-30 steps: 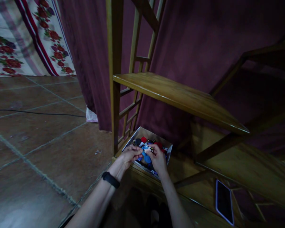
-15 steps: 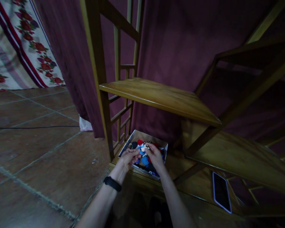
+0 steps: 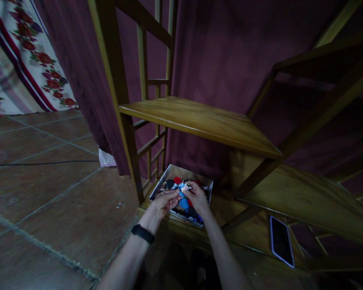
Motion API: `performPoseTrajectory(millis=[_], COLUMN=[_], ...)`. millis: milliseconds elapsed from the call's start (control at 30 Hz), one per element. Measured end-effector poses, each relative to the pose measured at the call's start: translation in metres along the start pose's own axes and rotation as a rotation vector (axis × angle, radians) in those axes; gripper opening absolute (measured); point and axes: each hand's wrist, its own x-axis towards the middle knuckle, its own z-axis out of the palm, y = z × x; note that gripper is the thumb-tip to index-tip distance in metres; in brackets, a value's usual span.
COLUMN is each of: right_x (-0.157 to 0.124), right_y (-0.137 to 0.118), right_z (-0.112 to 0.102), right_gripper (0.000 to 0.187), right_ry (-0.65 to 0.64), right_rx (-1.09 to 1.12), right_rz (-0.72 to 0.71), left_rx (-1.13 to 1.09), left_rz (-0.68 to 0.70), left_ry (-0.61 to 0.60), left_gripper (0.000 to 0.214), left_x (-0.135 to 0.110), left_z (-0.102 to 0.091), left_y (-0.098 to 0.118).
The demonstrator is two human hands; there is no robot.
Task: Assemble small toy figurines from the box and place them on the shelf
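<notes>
Both hands meet over an open shallow box (image 3: pixel 201 178) that stands on the lowest board of a wooden shelf. Between them is a small blue-and-white figure (image 3: pixel 185 187), too small to make out fully. My right hand (image 3: pixel 197 198) pinches the figure from the right with thumb and fingers. On the left side, my left hand (image 3: pixel 166 200) holds its lower edge, thumb against fingers. Inside the box lie several small pieces in blue, red and black, among them a round blue piece (image 3: pixel 184 203) and a red one (image 3: pixel 177 180). My hands cover part of them.
A wooden shelf board (image 3: pixel 199 121) juts out above the box. To the right a phone-like dark slab (image 3: pixel 281 241) with a pale rim lies on the low board. Slatted uprights and a purple curtain (image 3: pixel 211 60) stand behind. Tiled floor (image 3: pixel 63 209) spreads left, crossed by a thin cable.
The figure has turned slightly between my fingers and shifted a little to the right. Both hands stay over the box, and the view has moved slightly.
</notes>
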Motion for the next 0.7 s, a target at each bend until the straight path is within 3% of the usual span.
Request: performPoseTrajectory(millis=[467, 700], right_x=[-0.009, -0.012], right_y=[-0.014, -0.006], right_z=[0.004, 0.017], right_gripper=[0.022, 0.037], right_ry=[-0.137, -0.082], right_rx=[-0.143, 0.079], right_rz=[-0.085, -0.021], left_rx=[-0.037, 0.021], left_rz=[-0.025, -0.044], left_ry=[0.066, 0.046], left_gripper=[0.007, 0.007], left_x=[-0.013, -0.013], left_z=[-0.01, -0.012], left_y=[0.001, 0.009])
